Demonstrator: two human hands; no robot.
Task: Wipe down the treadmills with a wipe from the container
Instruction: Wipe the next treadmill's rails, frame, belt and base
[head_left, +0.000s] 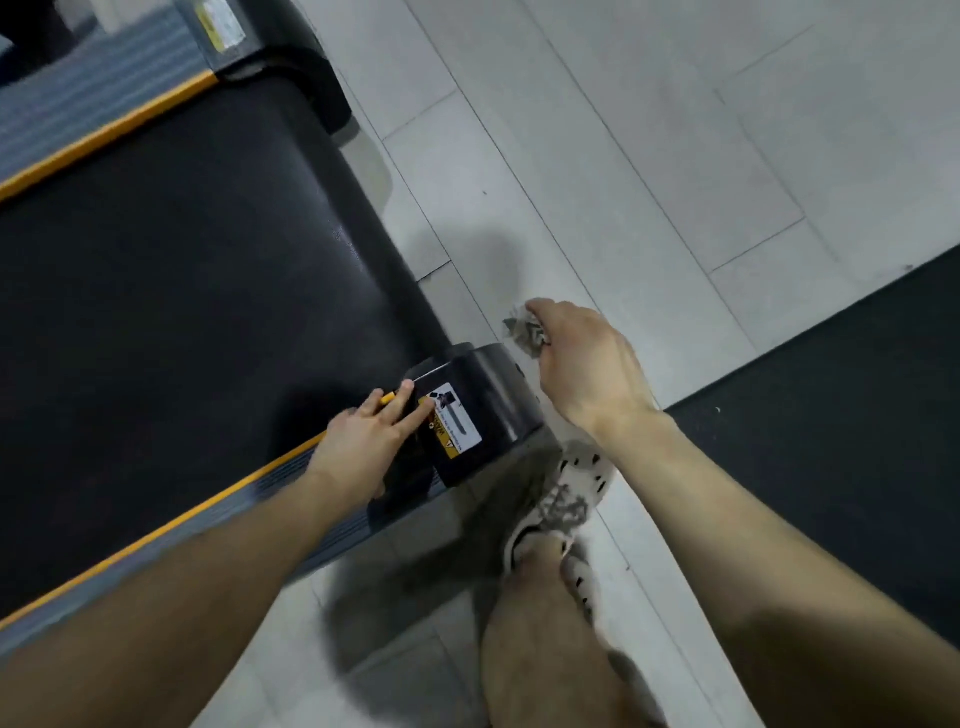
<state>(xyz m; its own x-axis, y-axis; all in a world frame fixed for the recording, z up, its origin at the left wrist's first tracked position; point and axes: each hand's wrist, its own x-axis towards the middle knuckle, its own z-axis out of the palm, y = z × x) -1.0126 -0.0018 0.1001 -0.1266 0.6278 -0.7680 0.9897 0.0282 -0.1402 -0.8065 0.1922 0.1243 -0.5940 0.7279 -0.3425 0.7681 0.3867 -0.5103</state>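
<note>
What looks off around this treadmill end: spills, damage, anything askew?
Nothing stands out. The treadmill belt and rear end cap look intact, the warning label lies flat, and the floor tiles show no spill. The wipe bunched in the right hand looks grey; the left hand rests flat by the label.

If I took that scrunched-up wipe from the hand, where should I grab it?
Probably pinch the crumpled end of the wipe poking out from the right hand, coming from the treadmill side. The hand covers the rest from above, so only that bunched end is free.
</note>
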